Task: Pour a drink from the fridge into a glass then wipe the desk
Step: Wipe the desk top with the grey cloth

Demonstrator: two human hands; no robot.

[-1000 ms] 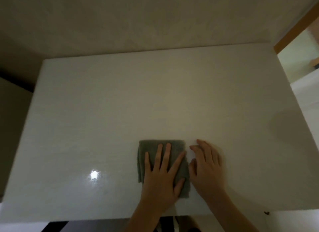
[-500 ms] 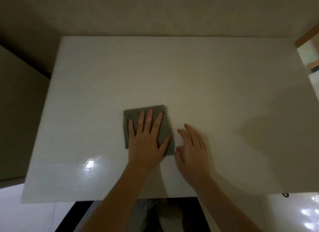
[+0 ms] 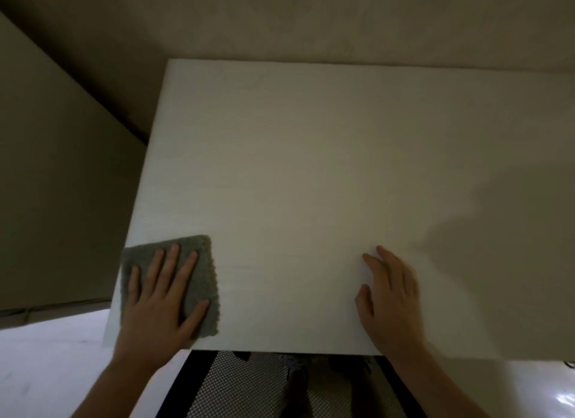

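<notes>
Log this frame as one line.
phase: wiping desk | left hand: flat on cloth, near-left corner | right hand: resting on desk, empty | glass: not visible

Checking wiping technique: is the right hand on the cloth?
No, the right hand rests on bare desk; only the left hand presses the cloth.

The left hand (image 3: 161,296) lies flat, fingers spread, at the surface's near-left corner. The right hand (image 3: 390,296) rests palm-down near the near edge, fingers loosely together.

grey cloth (image 3: 199,280) flat at near-left corner of white desk (image 3: 311,168)
</notes>
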